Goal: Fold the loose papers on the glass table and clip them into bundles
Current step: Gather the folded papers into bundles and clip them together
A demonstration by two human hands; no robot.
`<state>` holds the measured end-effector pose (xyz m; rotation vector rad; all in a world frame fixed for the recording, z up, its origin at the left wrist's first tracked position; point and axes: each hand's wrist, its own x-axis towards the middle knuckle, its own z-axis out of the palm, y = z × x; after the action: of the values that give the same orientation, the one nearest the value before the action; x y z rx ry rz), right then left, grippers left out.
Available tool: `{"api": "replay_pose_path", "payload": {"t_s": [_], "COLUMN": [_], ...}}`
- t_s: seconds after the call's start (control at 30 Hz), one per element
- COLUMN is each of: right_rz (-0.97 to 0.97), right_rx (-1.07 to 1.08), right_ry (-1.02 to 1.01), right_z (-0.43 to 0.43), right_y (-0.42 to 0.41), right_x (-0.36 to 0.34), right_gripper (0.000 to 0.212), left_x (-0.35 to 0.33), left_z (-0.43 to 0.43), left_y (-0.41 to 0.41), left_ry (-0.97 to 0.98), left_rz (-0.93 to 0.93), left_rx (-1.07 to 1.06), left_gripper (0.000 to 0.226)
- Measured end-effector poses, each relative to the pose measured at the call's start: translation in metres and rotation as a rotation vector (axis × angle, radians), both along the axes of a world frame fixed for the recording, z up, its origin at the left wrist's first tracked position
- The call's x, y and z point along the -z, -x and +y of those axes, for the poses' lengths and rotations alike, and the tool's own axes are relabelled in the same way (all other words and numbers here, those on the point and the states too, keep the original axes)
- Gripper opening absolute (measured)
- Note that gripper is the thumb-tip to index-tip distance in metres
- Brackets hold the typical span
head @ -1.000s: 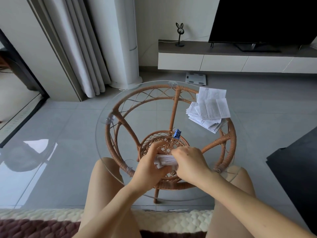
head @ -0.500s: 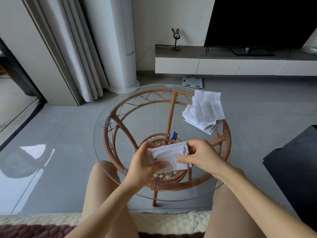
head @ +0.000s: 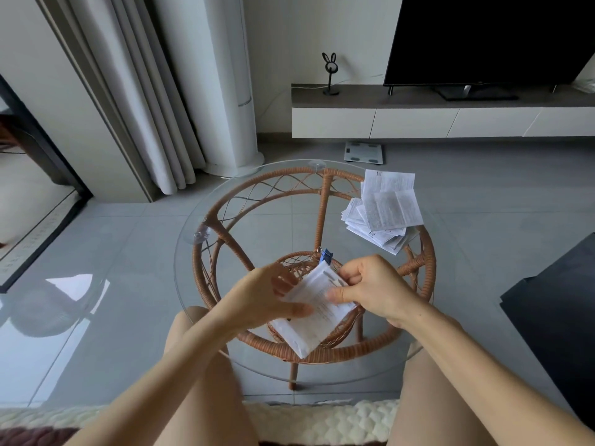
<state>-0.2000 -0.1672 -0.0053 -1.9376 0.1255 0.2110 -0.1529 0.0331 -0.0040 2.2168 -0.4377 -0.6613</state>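
Note:
Over the near part of the round glass table (head: 206, 207) I hold a folded white paper bundle (head: 317, 320), tilted with one corner pointing toward me. My left hand (head: 260, 300) grips its left edge, thumb on top and fingers underneath. My right hand (head: 370, 288) pinches its upper right edge between thumb and curled fingers. A blue binder clip (head: 325, 255) lies on the glass just beyond the bundle. A loose pile of printed papers (head: 383, 210) lies at the far right of the table.
The glass top rests on a woven rattan frame (head: 418, 268). My bare knees sit under the near rim, with a cream knitted cushion (head: 322, 420) below. A white scale (head: 363, 152), a TV bench and curtains stand beyond; a dark rug (head: 560, 304) lies at right.
The bundle went from pressed small between both hands to opened out and turned diagonal. My left hand slid to its left edge, my right to the upper right edge.

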Motion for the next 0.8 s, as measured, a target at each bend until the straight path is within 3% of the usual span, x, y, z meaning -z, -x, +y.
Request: {"api": "replay_pose_path", "payload": {"t_s": [0.13,0.2,0.33,0.43,0.57,0.67,0.8], "right_rz": [-0.028,-0.026,0.009,-0.152,-0.397,-0.439,-0.504], "right_rx": [-0.091,-0.054,0.185,0.261,0.278,0.302,0.304], "right_ry": [0.069,0.032,-0.298,-0.435,-0.364,-0.325,-0.124], "right_z": [0.005,0.005,-0.002,0.008,0.027,0.029,0.031], "right_y": [-0.006,-0.006,0.007,0.024,0.029,0.026,0.027], "right_x": [-0.004,-0.003,0.006,0.014,0.022,0.019,0.021], "right_gripper": [0.014,0.015,0.044,0.048,0.034,0.032,0.034], "left_x": [-0.009,-0.008,-0.002,0.0,0.002,0.001,-0.002], "left_z": [-0.018,-0.023,-0.016,-0.014,-0.021,-0.021,-0.02], "left_y": [-0.004,-0.003,-0.003,0.005,0.018,0.024,0.029], "left_ry": [-0.07,-0.065,0.185,0.449,0.647,0.682,0.676], "left_rz": [-0.086,-0.093,0.166,0.367,0.418,0.368,0.315], "left_rx": [0.183,0.13,-0.141,-0.248,-0.3,-0.325,-0.291], "left_gripper": [0.041,0.035,0.028,0.03,0.042,0.053,0.055]}}
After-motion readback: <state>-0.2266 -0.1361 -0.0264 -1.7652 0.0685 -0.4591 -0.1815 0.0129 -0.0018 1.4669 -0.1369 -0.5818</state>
